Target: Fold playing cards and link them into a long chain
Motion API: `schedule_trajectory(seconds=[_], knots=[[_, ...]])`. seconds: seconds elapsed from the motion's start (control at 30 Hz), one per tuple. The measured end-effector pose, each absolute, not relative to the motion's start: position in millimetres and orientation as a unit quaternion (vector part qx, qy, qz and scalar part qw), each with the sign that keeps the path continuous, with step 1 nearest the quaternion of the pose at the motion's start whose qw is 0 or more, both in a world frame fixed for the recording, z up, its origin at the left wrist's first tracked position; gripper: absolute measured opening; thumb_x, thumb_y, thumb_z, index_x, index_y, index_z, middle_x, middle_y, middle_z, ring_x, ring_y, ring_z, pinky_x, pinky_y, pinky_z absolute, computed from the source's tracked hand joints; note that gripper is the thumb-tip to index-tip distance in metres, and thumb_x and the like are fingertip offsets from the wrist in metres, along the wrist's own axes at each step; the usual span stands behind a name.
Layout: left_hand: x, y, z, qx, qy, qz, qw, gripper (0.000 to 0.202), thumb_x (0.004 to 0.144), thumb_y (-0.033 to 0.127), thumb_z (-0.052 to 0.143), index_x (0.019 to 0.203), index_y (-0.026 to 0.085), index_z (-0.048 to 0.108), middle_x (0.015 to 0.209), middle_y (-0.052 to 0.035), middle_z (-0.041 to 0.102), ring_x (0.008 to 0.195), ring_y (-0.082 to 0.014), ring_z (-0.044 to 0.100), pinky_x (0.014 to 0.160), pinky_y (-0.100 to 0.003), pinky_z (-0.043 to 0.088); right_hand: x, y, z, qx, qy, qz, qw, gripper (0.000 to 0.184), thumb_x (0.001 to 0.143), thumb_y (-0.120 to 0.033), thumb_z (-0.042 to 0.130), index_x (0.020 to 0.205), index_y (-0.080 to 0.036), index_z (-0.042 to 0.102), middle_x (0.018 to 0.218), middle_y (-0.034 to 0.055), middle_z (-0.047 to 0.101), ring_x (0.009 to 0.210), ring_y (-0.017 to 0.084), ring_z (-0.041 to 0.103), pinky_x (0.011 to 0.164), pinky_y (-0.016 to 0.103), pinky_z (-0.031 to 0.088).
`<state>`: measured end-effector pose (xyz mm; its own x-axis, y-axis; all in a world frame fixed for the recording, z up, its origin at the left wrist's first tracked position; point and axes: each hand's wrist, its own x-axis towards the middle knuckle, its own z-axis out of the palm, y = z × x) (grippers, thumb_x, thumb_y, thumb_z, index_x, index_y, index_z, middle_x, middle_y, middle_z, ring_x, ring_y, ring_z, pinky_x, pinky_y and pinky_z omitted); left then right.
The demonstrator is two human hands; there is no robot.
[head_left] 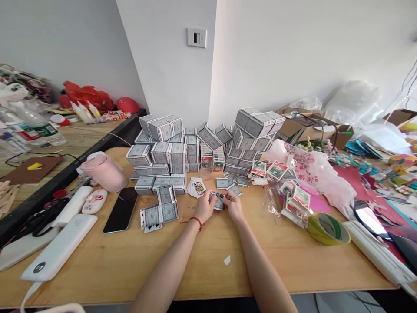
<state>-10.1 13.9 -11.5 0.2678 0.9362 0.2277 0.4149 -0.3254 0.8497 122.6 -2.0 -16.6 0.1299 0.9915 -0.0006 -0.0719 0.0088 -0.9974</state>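
Note:
Both my hands meet at the middle of the wooden table [208,256], closed together on a small stack of playing cards [217,201] with grey patterned backs. My left hand [204,208], with a red string at the wrist, pinches the stack's left side. My right hand [232,204] grips its right side. Just beyond my hands lie a fanned group of face-up cards [196,187] and a few loose face-down cards [230,182]. Behind them rises a wall of stacked grey card cubes [169,152].
A black phone [122,210], pink roll [104,172], white power bank [60,248] and scissors [39,219] lie at left. Plastic bags with red-green card boxes [295,195], a yellow-green tape roll [327,228] and paper scraps crowd the right. A paper bit [227,260] lies near me.

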Motion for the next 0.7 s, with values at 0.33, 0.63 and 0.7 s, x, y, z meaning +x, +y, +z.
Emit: schedule_trajectory(seconds=[0.33, 0.63, 0.7], knots=[[-10, 13, -13, 0.684, 0.489, 0.416, 0.347, 0.019, 0.081, 0.032, 0.042, 0.088, 0.016, 0.05, 0.071, -0.0021, 0.056, 0.063, -0.0134, 0.052, 0.057, -0.024, 0.039, 118, -11, -11, -0.493, -0.497, 0.496, 0.514, 0.03, 0.072, -0.048, 0.054, 0.07, -0.019, 0.05, 0.055, -0.0042, 0.046, 0.047, 0.01, 0.042, 0.045, 0.022, 0.034], [-4, 9, -10, 0.709, 0.504, 0.386, 0.307, 0.022, 0.082, 0.035, 0.04, 0.09, 0.017, 0.051, 0.071, -0.0031, 0.058, 0.063, -0.0143, 0.054, 0.057, -0.024, 0.039, 107, -12, -21, -0.555, -0.501, 0.395, 0.534, 0.032, 0.079, -0.048, 0.043, 0.069, -0.019, 0.05, 0.06, -0.0007, 0.05, 0.054, 0.014, 0.047, 0.05, 0.024, 0.038], [-5, 9, -11, 0.706, 0.5, 0.396, 0.308, 0.022, 0.082, 0.034, 0.04, 0.09, 0.016, 0.051, 0.073, -0.0038, 0.059, 0.064, -0.0142, 0.055, 0.058, -0.025, 0.04, 105, -13, -20, -0.563, -0.502, 0.385, 0.532, 0.032, 0.081, -0.048, 0.04, 0.071, -0.019, 0.051, 0.059, -0.0004, 0.051, 0.054, 0.014, 0.046, 0.049, 0.024, 0.037]])
